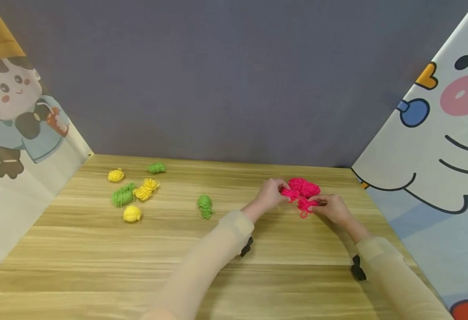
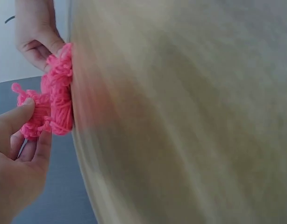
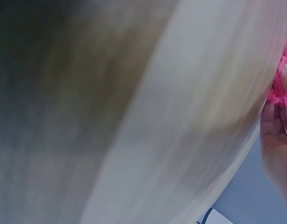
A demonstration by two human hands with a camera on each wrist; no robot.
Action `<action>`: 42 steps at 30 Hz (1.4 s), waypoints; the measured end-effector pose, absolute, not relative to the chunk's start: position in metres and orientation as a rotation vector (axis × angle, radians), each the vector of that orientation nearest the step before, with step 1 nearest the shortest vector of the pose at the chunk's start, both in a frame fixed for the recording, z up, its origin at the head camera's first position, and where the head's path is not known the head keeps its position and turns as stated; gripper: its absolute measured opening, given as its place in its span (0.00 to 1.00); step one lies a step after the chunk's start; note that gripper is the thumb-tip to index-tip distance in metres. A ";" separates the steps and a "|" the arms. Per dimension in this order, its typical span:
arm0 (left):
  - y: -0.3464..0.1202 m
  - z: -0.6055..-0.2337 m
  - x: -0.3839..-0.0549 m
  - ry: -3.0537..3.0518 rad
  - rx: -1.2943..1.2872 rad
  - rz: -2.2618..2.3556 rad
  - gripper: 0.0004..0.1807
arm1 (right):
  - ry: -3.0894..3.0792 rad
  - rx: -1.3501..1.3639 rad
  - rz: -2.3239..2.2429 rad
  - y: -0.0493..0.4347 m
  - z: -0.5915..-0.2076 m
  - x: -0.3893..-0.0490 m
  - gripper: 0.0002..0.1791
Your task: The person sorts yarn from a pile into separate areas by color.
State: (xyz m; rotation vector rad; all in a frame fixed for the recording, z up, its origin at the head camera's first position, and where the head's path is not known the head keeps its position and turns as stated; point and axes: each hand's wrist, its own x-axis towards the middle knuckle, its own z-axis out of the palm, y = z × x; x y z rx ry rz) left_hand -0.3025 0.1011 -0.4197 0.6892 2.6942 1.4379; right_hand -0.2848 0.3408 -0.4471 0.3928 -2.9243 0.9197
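Note:
At the right of the table, the left hand point(image 1: 272, 194) pinches a small bundle of pink yarn point(image 1: 290, 194) between thumb and fingers. In the left wrist view that bundle point(image 2: 37, 114) shows wound strands and a loose loop. Just to its right, the right hand point(image 1: 333, 208) grips another pink yarn bundle point(image 1: 306, 205), with a loop hanging toward the front. This bundle point(image 3: 280, 86) is partly cut off at the edge of the right wrist view. Behind both hands lies a larger pink yarn ball point(image 1: 305, 187), overlapped by the held bundles in the head view.
On the left lie yellow yarn balls point(image 1: 132, 214), a yellow skein point(image 1: 146, 190) and green yarn bundles point(image 1: 124, 195). Another green bundle point(image 1: 205, 206) lies nearer the middle of the wooden table point(image 1: 138, 266). A grey panel point(image 1: 218, 89) stands at the back, with printed panels on both sides.

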 end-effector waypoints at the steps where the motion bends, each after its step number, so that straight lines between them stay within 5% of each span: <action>1: 0.102 -0.421 -0.303 2.696 0.672 1.428 0.13 | -2.923 0.386 0.920 0.341 -0.447 -0.285 0.13; 14: 0.102 -0.432 -0.313 2.711 0.604 1.269 0.14 | -2.928 0.381 0.931 0.341 -0.444 -0.284 0.13; 42: 0.102 -0.442 -0.317 2.362 0.276 1.705 0.13 | -2.929 0.376 0.936 0.340 -0.444 -0.284 0.13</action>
